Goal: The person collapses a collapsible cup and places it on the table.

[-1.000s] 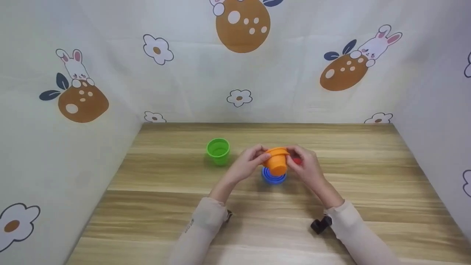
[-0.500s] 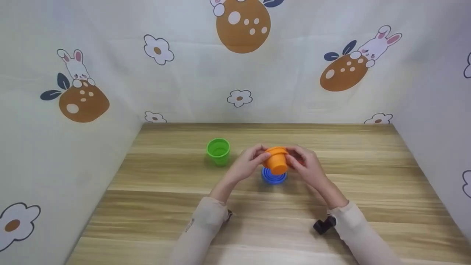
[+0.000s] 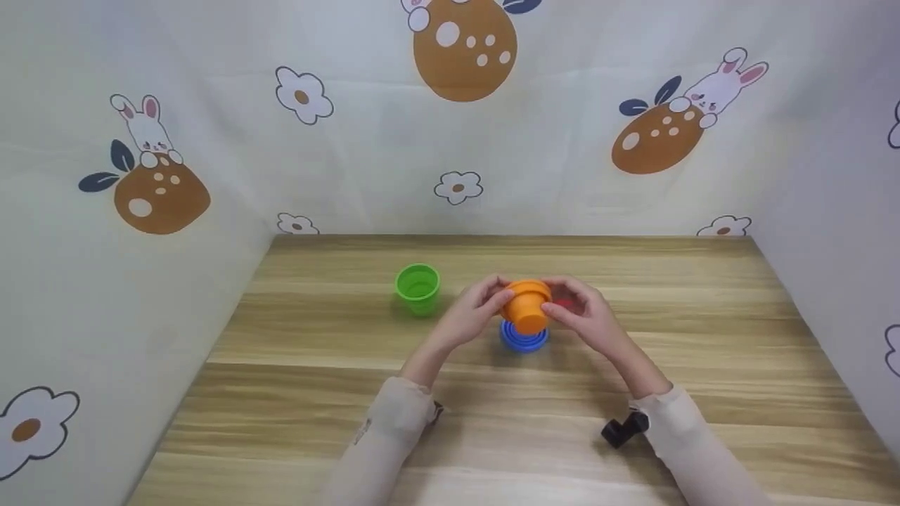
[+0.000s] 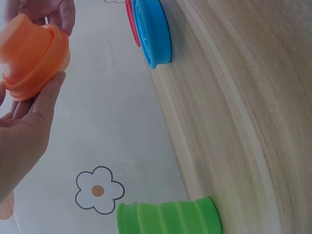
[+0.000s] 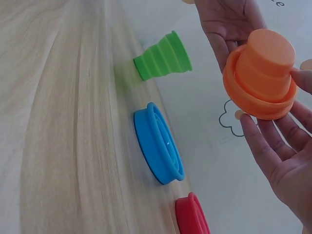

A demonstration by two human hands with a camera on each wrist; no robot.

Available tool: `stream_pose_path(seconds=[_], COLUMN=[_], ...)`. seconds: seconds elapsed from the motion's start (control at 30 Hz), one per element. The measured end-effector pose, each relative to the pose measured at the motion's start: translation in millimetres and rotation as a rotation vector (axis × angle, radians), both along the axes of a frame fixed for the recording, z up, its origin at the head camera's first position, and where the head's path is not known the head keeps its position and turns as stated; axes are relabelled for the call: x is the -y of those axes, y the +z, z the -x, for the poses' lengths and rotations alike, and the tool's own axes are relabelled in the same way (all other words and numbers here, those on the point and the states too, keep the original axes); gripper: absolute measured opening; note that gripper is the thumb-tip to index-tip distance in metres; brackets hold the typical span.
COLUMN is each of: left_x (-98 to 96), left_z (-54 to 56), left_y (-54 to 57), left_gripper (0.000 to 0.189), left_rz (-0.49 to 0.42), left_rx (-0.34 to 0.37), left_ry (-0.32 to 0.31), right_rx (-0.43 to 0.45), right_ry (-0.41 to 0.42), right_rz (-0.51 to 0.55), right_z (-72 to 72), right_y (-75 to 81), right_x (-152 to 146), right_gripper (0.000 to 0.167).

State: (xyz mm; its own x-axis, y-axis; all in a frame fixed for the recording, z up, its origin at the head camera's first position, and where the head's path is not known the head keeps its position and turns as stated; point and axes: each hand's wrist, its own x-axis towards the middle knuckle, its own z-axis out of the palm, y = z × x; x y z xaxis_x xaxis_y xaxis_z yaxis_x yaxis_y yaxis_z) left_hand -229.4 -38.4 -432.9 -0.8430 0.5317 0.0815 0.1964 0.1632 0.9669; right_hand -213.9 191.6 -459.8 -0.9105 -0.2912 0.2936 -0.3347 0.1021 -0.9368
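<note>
Both hands hold an orange collapsible cup (image 3: 529,309) in the air over the table. Its rim section is folded back around the narrower base part, and the base tilts toward the head camera. My left hand (image 3: 472,310) grips the rim from the left, thumb in front. The right hand (image 3: 589,315) holds the other side, its thumb against the cup's lower wall and its fingers behind the rim. Just below the cup, a blue collapsible cup (image 3: 525,341) lies folded flat on the table. A red folded cup (image 5: 191,217) is mostly hidden behind the right hand in the head view.
A green collapsible cup (image 3: 419,289) stands extended and upright, left of the hands. The wood-grain table (image 3: 295,393) meets pale patterned cloth walls (image 3: 365,154) at the back and sides. Black wrist camera mounts (image 3: 624,430) hang by the sleeves.
The right thumb has slid from the orange cup's rim down to its lower wall. The right forearm has shifted slightly rightward. The left hand stays nearly still; the other cups have not moved.
</note>
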Motion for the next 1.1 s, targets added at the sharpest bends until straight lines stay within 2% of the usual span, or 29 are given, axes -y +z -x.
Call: stream_pose_path(seconds=[0.13,0.27,0.57,0.87,1.1], left_x=[1.3,2.0,1.3,-3.1,2.4], left_z=[-1.7,-2.7,-2.7,-3.4,-4.2], left_y=[1.1,2.2,1.0,1.3,4.1], left_gripper=[0.04,0.046,0.036,0.029,0.033], left_rz=[0.016,0.033,0.022,0.092,0.068], left_rx=[-0.016,-0.013,-0.077,-0.157,-0.126], left_ry=[-0.032,-0.043,-0.062,-0.015,-0.066], right_rx=[0.017,-0.002,-0.005,-0.054,-0.108], right_ry=[0.025,0.041,0.06,-0.05,-0.109], right_rz=[0.004,-0.014,-0.061,-0.141,-0.153], right_z=[-0.8,-1.7,-3.7,-6.5,-8.7], right_y=[1.9,3.0,3.9,7.1,10.6], right_x=[0.5,0.1,2.7,9.4,9.3], right_gripper=[0.033,0.033,0.029,0.018,0.016])
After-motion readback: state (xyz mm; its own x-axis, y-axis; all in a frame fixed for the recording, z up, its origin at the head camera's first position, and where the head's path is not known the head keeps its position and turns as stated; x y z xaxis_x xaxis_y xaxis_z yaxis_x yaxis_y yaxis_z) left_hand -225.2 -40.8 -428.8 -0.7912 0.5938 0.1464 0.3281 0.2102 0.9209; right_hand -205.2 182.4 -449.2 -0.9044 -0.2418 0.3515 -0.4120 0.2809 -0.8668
